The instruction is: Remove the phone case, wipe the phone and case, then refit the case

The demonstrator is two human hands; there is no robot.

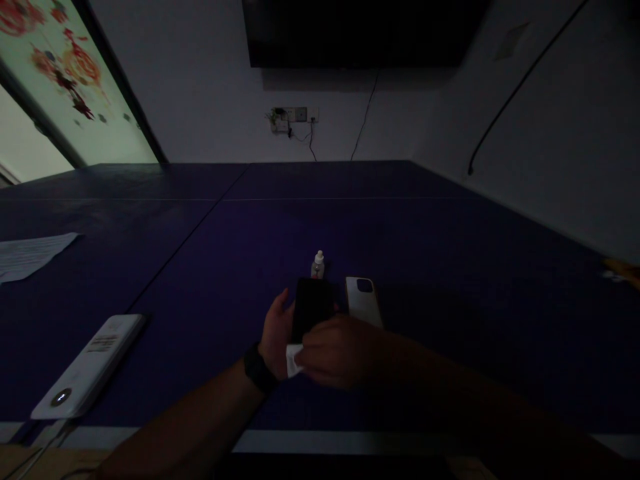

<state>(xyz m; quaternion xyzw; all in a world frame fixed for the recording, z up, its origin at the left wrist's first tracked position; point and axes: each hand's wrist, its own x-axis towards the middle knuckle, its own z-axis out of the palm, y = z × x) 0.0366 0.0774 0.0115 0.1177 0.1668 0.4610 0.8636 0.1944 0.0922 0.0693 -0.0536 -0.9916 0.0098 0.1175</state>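
Observation:
A smartphone (311, 305) with a dark screen rests in my left hand (277, 333), the thumb raised along its left side. A dark watch sits on that wrist. My right hand (333, 350) pinches a small white cloth or tissue (293, 360) over the lower end of the phone. Just beyond the phone stands a small bottle (318, 265) with a white cap. To the right lies a light-coloured phone case or second phone (363, 300) with a dark camera area; my right forearm covers its near end.
A white power bank (90, 367) with a lit display and cables lies at the left. Printed paper (35, 257) is on the far left of the blue table (450, 240). Wall sockets (295, 115) and a dark screen (365, 33) are on the wall ahead.

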